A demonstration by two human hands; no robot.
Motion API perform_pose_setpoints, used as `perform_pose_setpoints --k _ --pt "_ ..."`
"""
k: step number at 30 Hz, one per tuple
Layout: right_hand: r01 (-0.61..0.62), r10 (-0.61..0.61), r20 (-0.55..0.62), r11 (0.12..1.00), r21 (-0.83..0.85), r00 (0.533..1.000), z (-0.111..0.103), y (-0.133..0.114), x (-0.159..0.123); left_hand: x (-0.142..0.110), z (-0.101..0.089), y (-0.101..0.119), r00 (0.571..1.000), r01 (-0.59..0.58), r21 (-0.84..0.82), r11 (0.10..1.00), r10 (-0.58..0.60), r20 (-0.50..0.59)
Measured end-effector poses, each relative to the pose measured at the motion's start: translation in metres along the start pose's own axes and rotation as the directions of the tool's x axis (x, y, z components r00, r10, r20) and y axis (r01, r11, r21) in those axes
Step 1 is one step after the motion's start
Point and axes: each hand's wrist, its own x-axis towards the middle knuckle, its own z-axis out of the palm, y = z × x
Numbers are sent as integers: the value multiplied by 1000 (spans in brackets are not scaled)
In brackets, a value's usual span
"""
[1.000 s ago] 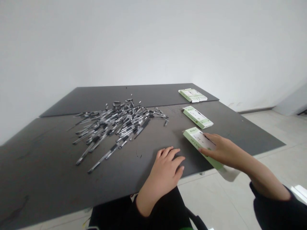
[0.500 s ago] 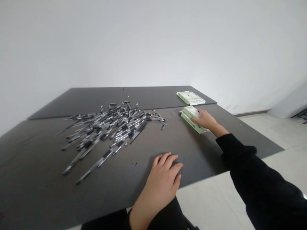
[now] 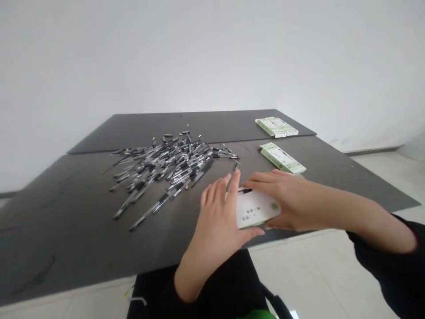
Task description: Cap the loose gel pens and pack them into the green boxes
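Observation:
A flat white and green box [image 3: 254,208] is held between both my hands just above the near edge of the dark table [image 3: 83,230]. My left hand [image 3: 217,221] grips its left end, fingers up and thumb under it. My right hand [image 3: 285,199] wraps round its right end from above. A big loose heap of black and clear pens [image 3: 169,166] lies on the table, left of and beyond my hands.
Another green box [image 3: 282,158] lies flat on the table beyond my right hand. Two more green boxes [image 3: 276,126] sit side by side at the far right corner. A white wall stands behind the table, and pale floor tiles show on the right.
My right hand reached out to the boxes at the right, then came back near with a box. My left hand left the table top and took hold of that box.

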Motion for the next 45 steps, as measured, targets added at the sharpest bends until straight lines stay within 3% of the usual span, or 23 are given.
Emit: perform_pose_setpoints --k 3,5,7,9,12,17,21,26,31,38,45 --pt "27 -27 -58 1000 -2 998 -5 -21 2 -4 -13 -11 994 36 63 997 -42 104" --pt "-88 93 -217 996 32 972 -10 -18 -4 -13 -21 -21 994 71 62 996 -76 76" --pt "-210 258 -286 959 188 923 -11 -12 -12 -24 -28 -28 996 82 -3 997 -82 37" --pt "-280 389 -205 866 414 898 -4 -13 -15 -32 -33 -30 996 83 -58 995 -82 17" --pt "-304 451 -75 706 639 890 19 -30 -7 -32 -32 -23 997 71 -67 995 -72 -20" --pt "-191 443 -144 626 756 885 39 -60 15 -25 -24 -14 966 54 -138 989 -87 -243" --pt "-121 469 -135 475 871 873 40 -69 18 -28 -28 -17 948 63 -198 978 -121 -294" --pt "-93 455 -170 500 861 874 49 -82 19 -31 -38 -14 974 89 -214 973 -130 -188" --pt "-64 460 -168 447 892 872 57 -86 20 -31 -48 -7 981 97 -153 983 -121 -152" --pt "-127 579 -172 439 889 797 57 -90 30 -32 -50 -5 982 117 -17 993 -119 -149" --pt "-143 587 -147 418 897 796 58 -93 40 -32 -55 -8 992 98 36 995 -95 -87"
